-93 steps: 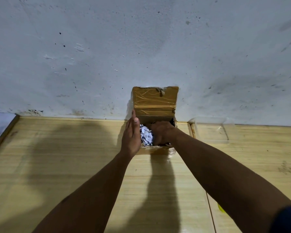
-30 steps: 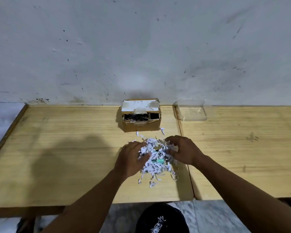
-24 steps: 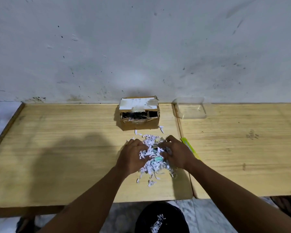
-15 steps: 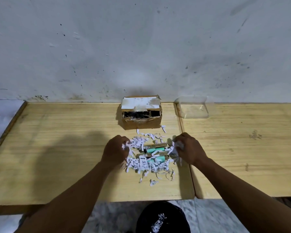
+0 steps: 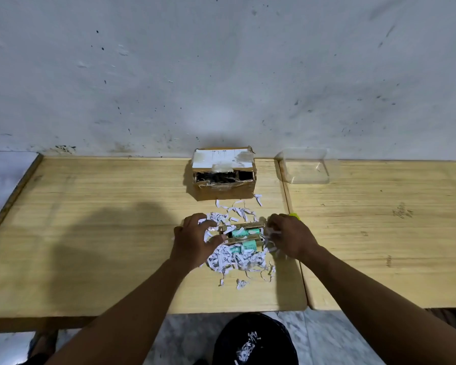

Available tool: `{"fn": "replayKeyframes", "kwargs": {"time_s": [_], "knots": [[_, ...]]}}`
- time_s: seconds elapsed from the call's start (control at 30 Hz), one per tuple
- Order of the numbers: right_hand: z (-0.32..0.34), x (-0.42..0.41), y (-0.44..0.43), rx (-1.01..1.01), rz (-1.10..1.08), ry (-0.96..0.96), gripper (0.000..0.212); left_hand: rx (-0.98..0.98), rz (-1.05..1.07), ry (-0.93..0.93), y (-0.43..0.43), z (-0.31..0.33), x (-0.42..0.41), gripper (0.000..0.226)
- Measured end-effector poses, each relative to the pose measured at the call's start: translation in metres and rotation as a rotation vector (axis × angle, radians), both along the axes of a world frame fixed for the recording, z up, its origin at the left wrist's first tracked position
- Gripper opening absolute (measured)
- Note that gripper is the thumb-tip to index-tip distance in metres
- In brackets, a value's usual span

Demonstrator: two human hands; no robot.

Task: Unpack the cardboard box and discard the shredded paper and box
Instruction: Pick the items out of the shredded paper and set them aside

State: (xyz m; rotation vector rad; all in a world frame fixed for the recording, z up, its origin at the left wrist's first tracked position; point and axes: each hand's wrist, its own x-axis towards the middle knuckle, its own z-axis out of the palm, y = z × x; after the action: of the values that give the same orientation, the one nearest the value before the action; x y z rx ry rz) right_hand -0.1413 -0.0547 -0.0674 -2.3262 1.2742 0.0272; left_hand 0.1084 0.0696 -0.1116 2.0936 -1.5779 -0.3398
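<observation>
The cardboard box [image 5: 224, 192] lies on its side by the wall, its torn open face towards me and dark inside. In front of it a pile of white shredded paper [image 5: 234, 258] is spread on the wooden table [image 5: 103, 233]. In the pile lie two small brown packs with green cylinders [image 5: 244, 239]. My left hand [image 5: 194, 242] rests on the pile's left side, fingers spread over the shreds. At the pile's right side, the fingers of my right hand [image 5: 291, 237] are curled into paper strips.
A clear plastic container [image 5: 304, 167] stands by the wall to the right of the box. A yellow-green object [image 5: 294, 215] peeks out behind my right hand. A black bin [image 5: 253, 341] with some shreds in it stands on the floor below the table's front edge.
The pile came out of the box onto the table. Both hands pulled it apart, which uncovered the green packs. My left hand has now moved back in over the shreds.
</observation>
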Motion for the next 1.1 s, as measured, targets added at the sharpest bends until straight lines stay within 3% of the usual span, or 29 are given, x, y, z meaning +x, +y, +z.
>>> {"fn": "replayKeyframes", "kwargs": {"time_s": [0.1, 0.17, 0.3, 0.37, 0.47, 0.57, 0.63, 0.73, 0.87, 1.0, 1.1], "knots": [[0.003, -0.011, -0.003, -0.156, 0.035, 0.208, 0.017, -0.029, -0.014, -0.08, 0.01, -0.004, 0.014, 0.041], [0.007, -0.009, -0.003, -0.236, 0.053, 0.248, 0.02, -0.05, -0.013, -0.132, 0.014, -0.007, 0.021, 0.036], [0.019, 0.013, 0.009, -0.194, 0.126, -0.075, 0.03, -0.139, -0.036, -0.118, 0.013, -0.001, 0.018, 0.039], [0.02, 0.025, 0.018, -0.136, 0.199, -0.186, 0.034, -0.151, -0.129, -0.124, 0.01, 0.004, 0.009, 0.055], [0.011, 0.032, 0.032, -0.13, 0.26, -0.154, 0.027, 0.008, -0.13, -0.082, 0.009, 0.006, -0.008, 0.091], [0.003, 0.028, 0.037, -0.078, 0.222, -0.154, 0.022, 0.18, -0.128, -0.014, 0.013, 0.0, -0.009, 0.108], [0.003, 0.023, 0.034, -0.048, 0.193, -0.151, 0.019, 0.201, -0.164, -0.055, 0.018, -0.003, -0.002, 0.11], [0.005, 0.018, 0.028, -0.038, 0.162, -0.152, 0.032, 0.17, -0.186, -0.081, 0.023, -0.004, 0.014, 0.11], [0.01, 0.016, 0.022, -0.026, 0.12, -0.156, 0.045, 0.132, -0.23, 0.008, 0.024, -0.002, 0.028, 0.108], [0.013, 0.018, 0.02, -0.043, 0.06, -0.211, 0.05, 0.091, -0.118, 0.099, 0.015, 0.008, 0.005, 0.11], [0.011, 0.024, 0.026, -0.045, 0.093, -0.23, 0.048, 0.212, 0.01, 0.125, 0.004, 0.012, -0.021, 0.117]]}}
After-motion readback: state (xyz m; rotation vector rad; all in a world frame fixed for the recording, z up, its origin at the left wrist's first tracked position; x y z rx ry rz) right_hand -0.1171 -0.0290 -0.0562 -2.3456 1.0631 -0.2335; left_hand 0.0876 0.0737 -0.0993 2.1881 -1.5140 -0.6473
